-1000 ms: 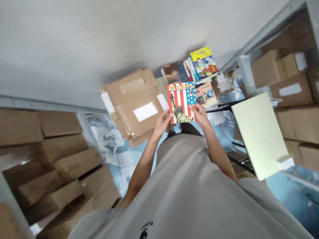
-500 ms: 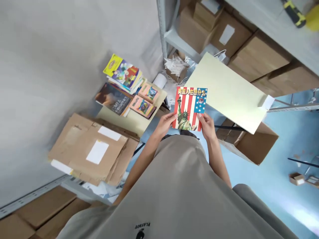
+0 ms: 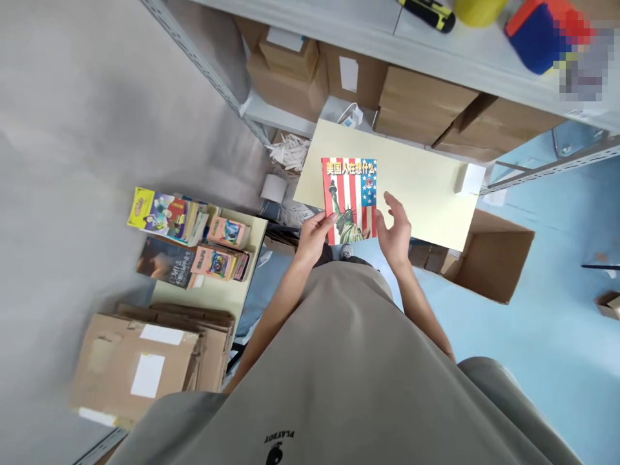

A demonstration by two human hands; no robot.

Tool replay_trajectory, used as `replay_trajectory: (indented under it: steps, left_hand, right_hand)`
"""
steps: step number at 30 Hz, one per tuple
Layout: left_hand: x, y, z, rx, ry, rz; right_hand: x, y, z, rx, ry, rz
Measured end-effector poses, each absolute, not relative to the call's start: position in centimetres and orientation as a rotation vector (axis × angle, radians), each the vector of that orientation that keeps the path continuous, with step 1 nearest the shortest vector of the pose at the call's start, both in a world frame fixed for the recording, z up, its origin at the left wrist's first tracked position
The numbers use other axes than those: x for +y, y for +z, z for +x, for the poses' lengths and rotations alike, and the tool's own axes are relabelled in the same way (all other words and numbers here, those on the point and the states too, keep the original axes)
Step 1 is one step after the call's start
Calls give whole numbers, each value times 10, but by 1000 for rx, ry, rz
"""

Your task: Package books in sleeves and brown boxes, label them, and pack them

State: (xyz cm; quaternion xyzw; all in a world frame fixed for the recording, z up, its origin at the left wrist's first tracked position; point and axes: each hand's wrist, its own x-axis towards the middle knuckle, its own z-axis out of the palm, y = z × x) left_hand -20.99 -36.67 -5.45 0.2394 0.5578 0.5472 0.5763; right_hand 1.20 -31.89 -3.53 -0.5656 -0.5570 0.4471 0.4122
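Note:
A book (image 3: 349, 200) with red and white stripes, a starred blue corner and a Statue of Liberty on its cover is held up in front of me. My left hand (image 3: 314, 237) grips its lower left edge, thumb on the cover and the other fingers behind. Just off the book's right edge is my right hand (image 3: 394, 229), its fingers apart and nothing in them. Beyond the book stretches a pale yellow tabletop (image 3: 416, 194), with a small white box (image 3: 469, 179) at its right end.
At left, a second table (image 3: 227, 294) bears stacked books (image 3: 167, 213) and flattened cardboard boxes (image 3: 140, 368). A metal shelf (image 3: 349, 39) with cartons (image 3: 421, 103) stands behind the tabletop. An open carton (image 3: 498, 258) sits below its right end. Paper shreds (image 3: 290, 152) lie near the shelf post.
My right hand has let go of the book and opened beside it; my left hand keeps hold. The view has turned right, so the shelf and tabletop sit more squarely ahead.

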Motion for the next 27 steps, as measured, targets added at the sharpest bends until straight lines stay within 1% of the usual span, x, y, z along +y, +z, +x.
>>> replay_trajectory:
  steps: [3,6,9,12,16,20,22,25,27]
  left_hand:
    - [-353,-44,-190,1388,1274,755]
    - [-348,-31,-166,1459,1166,976]
    - [-348,-23,-150,1400,1038,1207]
    - [-342,-27,-153,1351,974,1356]
    - [-330,-49,-170,1471,984,1132]
    - [-331,-65,-178,1213,1027,714]
    - [-335,-65,-177,1173,1045,561]
    - [-338,-58,-175,1198,1077,528]
    - [-337,-52,-171,1235,1128,598]
  right_hand:
    - [-316,-25,4,-1460,1206,-1396]
    - [-319,-22,-8,-1420,1289,-1390]
    - [-319,-28,-7,-1296,1259,-1473]
    - [-314,-39,10,-1174,1222,-1519]
    - [-307,-47,37,-1114,1331,-1409]
    - [-307,-48,49,-1040,1514,-1319]
    - [-304,-51,53,-1012,1563,-1295]
    - [-296,-59,60,-1021,1579,-1331]
    - [-291,-64,60,-1094,1488,-1412]
